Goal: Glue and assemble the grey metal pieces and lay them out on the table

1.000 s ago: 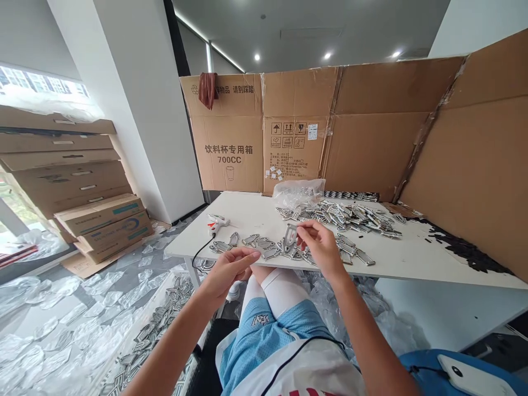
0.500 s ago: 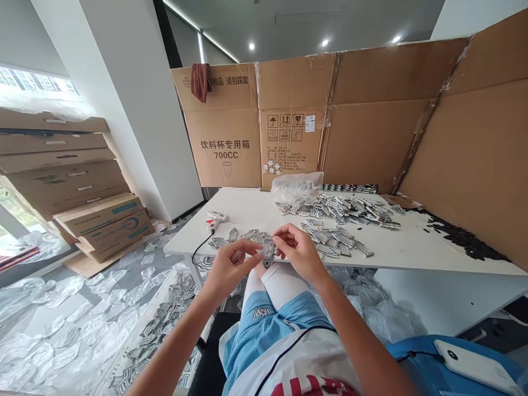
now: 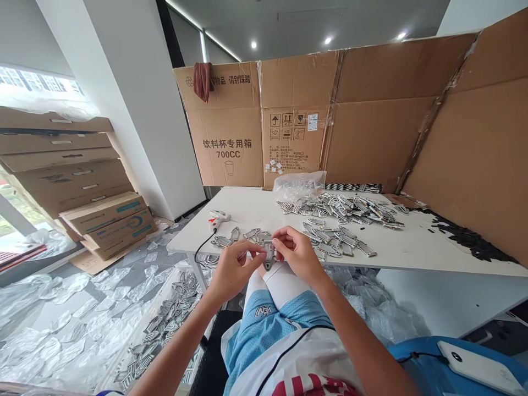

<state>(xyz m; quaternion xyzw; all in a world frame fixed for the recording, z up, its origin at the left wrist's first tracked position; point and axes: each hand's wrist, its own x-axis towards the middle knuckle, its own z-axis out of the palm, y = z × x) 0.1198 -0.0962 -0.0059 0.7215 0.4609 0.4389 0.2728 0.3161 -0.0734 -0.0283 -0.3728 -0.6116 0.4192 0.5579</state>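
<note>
A small metal frame piece (image 3: 269, 256) is held over my lap, just past the table's front edge. My right hand (image 3: 293, 250) pinches its upper right side between thumb and fingers. On its left side, my left hand (image 3: 239, 265) has thumb and index finger brought together at the piece; whether something tiny is between them is too small to tell. Similar metal pieces (image 3: 253, 235) lie on the table just behind my hands. To the right, more metal pieces (image 3: 338, 240) are heaped.
The white table (image 3: 247, 207) carries a glue gun (image 3: 218, 219), a clear plastic bag (image 3: 299, 186) and black strips (image 3: 474, 239). Cardboard panels (image 3: 371, 132) stand behind it. Boxes (image 3: 107, 214), plastic wrappers and metal pieces (image 3: 165, 316) are at the left. A white phone (image 3: 478, 366) lies lower right.
My left hand's thumb and index finger have come closer together and nearer the metal piece. The whole view has shifted slightly.
</note>
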